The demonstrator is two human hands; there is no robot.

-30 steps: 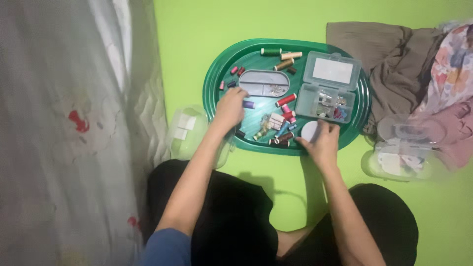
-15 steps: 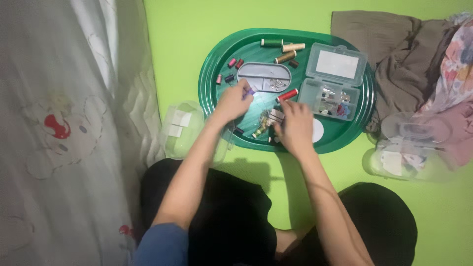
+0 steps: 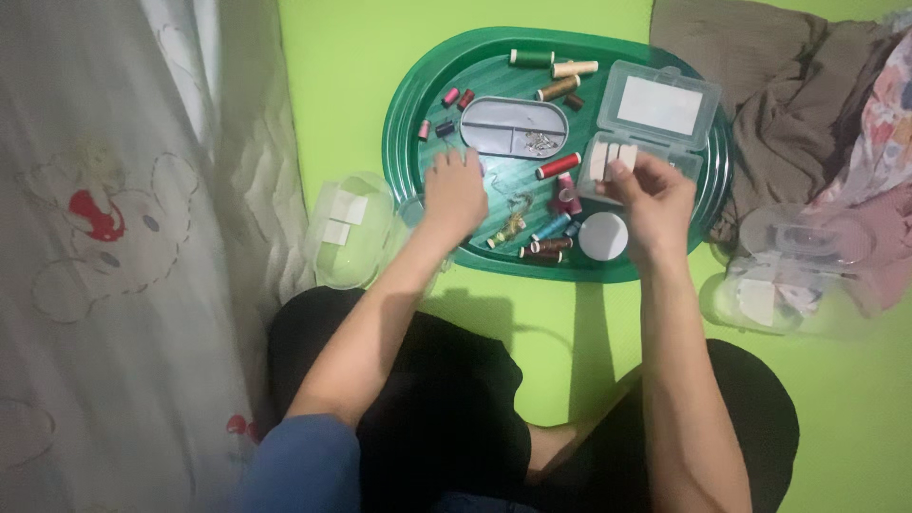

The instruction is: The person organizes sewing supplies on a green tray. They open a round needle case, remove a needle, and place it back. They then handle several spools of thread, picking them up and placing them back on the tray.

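A green oval tray (image 3: 410,114) lies on a lime-green surface and holds several thread spools. My right hand (image 3: 652,204) is raised over the tray's right side, pinching small pale rectangular pieces (image 3: 613,160) just in front of an open clear compartment box (image 3: 655,109). My left hand (image 3: 454,193) rests low on the tray's left-middle, fingers curled; whether it holds something is hidden. A grey oval dish (image 3: 513,127) sits above it. A red spool (image 3: 558,166), scattered small spools (image 3: 546,237) and a white round disc (image 3: 603,236) lie between my hands.
A clear plastic container (image 3: 350,231) sits left of the tray, another clear container (image 3: 788,275) at the right. Brown and floral cloth (image 3: 807,95) is heaped at the upper right. White patterned fabric (image 3: 123,237) covers the left side. My dark-clothed legs fill the foreground.
My right hand lifted from the spools in the tray's middle and moved right toward the clear box, now pinching pale pieces. My left hand shifted slightly down.
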